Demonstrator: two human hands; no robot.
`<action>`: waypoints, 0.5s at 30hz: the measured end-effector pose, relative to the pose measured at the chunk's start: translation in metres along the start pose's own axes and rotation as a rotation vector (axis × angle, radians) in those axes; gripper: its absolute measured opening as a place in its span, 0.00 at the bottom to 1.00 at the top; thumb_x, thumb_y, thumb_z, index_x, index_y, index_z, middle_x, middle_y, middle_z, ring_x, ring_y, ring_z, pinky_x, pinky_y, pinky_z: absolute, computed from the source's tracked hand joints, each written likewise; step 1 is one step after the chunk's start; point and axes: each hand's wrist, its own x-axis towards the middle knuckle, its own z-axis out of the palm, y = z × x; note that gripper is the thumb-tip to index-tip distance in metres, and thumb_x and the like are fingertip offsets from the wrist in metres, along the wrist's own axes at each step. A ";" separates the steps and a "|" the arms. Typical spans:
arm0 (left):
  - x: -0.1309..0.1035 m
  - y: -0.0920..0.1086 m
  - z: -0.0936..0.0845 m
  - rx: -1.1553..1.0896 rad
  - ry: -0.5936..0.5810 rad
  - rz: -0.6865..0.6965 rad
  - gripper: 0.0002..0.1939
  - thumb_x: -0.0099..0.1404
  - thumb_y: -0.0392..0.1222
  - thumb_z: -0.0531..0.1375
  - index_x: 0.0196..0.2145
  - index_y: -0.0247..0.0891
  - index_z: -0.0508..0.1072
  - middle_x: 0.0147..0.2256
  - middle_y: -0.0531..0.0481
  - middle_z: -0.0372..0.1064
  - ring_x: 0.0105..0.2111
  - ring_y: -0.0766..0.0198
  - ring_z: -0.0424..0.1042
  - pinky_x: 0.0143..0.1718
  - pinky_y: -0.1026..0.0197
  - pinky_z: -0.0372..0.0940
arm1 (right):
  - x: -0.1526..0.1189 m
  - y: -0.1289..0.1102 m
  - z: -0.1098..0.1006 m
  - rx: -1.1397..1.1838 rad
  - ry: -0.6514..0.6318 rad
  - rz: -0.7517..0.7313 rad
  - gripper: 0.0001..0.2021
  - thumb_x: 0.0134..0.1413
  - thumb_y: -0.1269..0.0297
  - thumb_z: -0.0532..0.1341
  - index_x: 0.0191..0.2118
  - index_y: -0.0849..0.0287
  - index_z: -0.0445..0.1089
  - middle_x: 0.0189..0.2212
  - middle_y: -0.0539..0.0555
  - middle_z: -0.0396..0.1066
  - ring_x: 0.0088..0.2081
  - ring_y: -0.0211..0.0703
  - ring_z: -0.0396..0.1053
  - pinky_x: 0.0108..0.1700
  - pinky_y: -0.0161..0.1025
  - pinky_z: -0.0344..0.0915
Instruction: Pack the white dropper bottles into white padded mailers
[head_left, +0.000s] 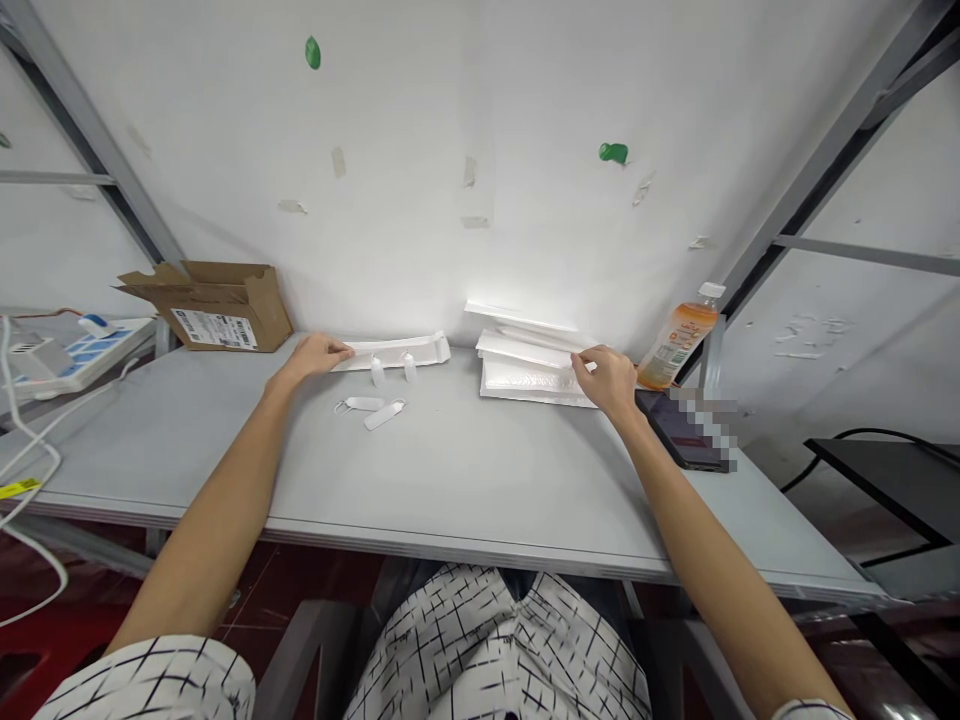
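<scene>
At the back left of the table, my left hand is closed, its fingertips pinching the left end of a long, narrow white box. Two small translucent white bottles stand upright just in front of that box. Nearer to me lie two small white tags, at least one with a thin loop. On the right, my right hand grips the right edge of a loose pile of white padded envelopes. How many envelopes are between its fingers cannot be made out.
An open cardboard box stands at the back left, beside a power strip with white cables. An orange drink bottle leans at the back right, behind a dark phone. The white wall closes off the table's far side.
</scene>
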 end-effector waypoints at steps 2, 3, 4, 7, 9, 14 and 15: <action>0.002 0.000 0.001 0.016 0.007 -0.007 0.08 0.60 0.44 0.67 0.30 0.36 0.82 0.21 0.59 0.74 0.28 0.65 0.68 0.32 0.67 0.59 | 0.000 0.000 0.000 -0.004 -0.010 0.000 0.14 0.59 0.63 0.57 0.31 0.61 0.79 0.38 0.59 0.78 0.30 0.44 0.68 0.32 0.38 0.54; 0.003 0.001 0.001 0.029 0.023 -0.015 0.08 0.61 0.42 0.65 0.32 0.36 0.82 0.23 0.57 0.76 0.30 0.62 0.70 0.35 0.65 0.61 | 0.000 0.001 -0.001 -0.004 -0.011 -0.001 0.14 0.59 0.62 0.57 0.31 0.60 0.79 0.38 0.59 0.78 0.30 0.44 0.68 0.32 0.38 0.54; 0.004 0.002 0.000 0.041 0.065 -0.024 0.08 0.62 0.41 0.63 0.34 0.35 0.81 0.27 0.54 0.78 0.33 0.59 0.71 0.37 0.63 0.62 | 0.001 0.001 -0.001 -0.002 -0.010 -0.001 0.14 0.59 0.62 0.57 0.31 0.60 0.78 0.38 0.59 0.78 0.30 0.44 0.68 0.32 0.38 0.54; 0.005 0.012 -0.006 0.062 0.244 -0.043 0.12 0.65 0.41 0.58 0.40 0.37 0.81 0.38 0.46 0.80 0.41 0.53 0.74 0.45 0.56 0.64 | 0.001 0.001 -0.003 0.021 0.015 0.009 0.14 0.59 0.62 0.57 0.31 0.60 0.78 0.38 0.59 0.78 0.31 0.45 0.69 0.32 0.39 0.55; 0.003 0.028 -0.013 0.039 0.424 0.016 0.14 0.66 0.42 0.55 0.41 0.40 0.80 0.43 0.45 0.79 0.44 0.52 0.75 0.48 0.54 0.65 | 0.002 0.000 -0.004 0.051 0.031 0.029 0.14 0.59 0.62 0.57 0.30 0.60 0.78 0.38 0.59 0.78 0.32 0.46 0.70 0.34 0.39 0.57; -0.022 0.106 -0.010 -0.015 0.616 0.411 0.15 0.69 0.42 0.52 0.42 0.41 0.79 0.44 0.47 0.79 0.46 0.55 0.76 0.46 0.56 0.68 | 0.005 -0.006 -0.010 0.354 0.032 0.166 0.16 0.59 0.54 0.59 0.29 0.60 0.75 0.36 0.61 0.78 0.38 0.51 0.74 0.38 0.42 0.66; -0.030 0.125 -0.004 -0.002 0.570 0.492 0.15 0.69 0.41 0.52 0.42 0.41 0.79 0.43 0.48 0.79 0.45 0.56 0.77 0.44 0.57 0.69 | 0.006 -0.007 -0.013 0.503 0.002 0.227 0.19 0.59 0.50 0.58 0.29 0.60 0.75 0.36 0.62 0.78 0.38 0.51 0.75 0.37 0.41 0.68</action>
